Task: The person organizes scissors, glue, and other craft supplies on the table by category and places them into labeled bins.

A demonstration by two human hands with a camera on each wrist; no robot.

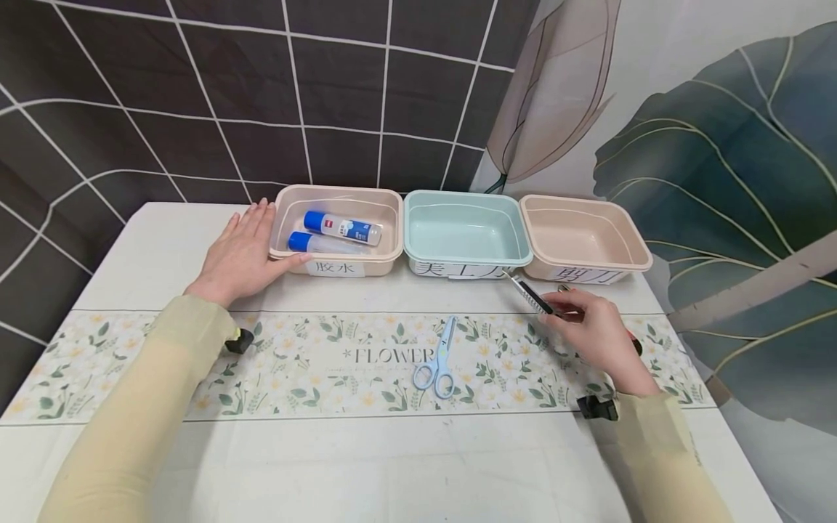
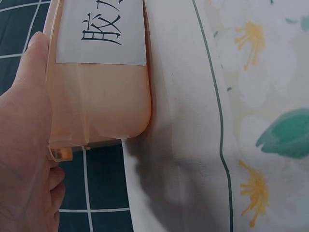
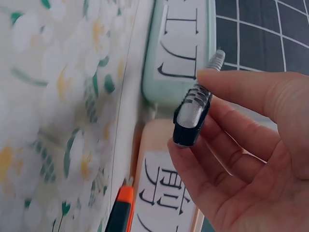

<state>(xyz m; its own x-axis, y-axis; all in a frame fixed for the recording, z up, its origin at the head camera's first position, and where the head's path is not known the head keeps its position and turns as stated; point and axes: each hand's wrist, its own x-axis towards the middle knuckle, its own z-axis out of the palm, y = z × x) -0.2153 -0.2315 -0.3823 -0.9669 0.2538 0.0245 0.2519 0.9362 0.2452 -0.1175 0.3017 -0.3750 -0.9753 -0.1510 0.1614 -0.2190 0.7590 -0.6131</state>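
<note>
My left hand (image 1: 242, 254) rests against the left end of the pink bin (image 1: 382, 265), fingers straight, thumb along its front rim. Two blue-capped glue bottles (image 1: 343, 228) lie inside that bin. With fingertips and thumb, my right hand (image 1: 591, 327) pinches a silver-and-black utility knife (image 3: 193, 108). The knife points up and left, in front of the light blue bin (image 1: 467, 200). Beneath the right hand lies an orange-and-black tool (image 3: 123, 205) with a thin metal tip, mostly covered in the head view. Light blue scissors (image 1: 438, 359) lie on the floral strip, between the hands.
Another pink bin (image 1: 588, 203) stands at the right end of the row, with nothing visible inside. Each bin has a white label (image 1: 336, 269) on its front. Behind the white table (image 1: 314, 465) rises a dark tiled backdrop (image 1: 340, 87).
</note>
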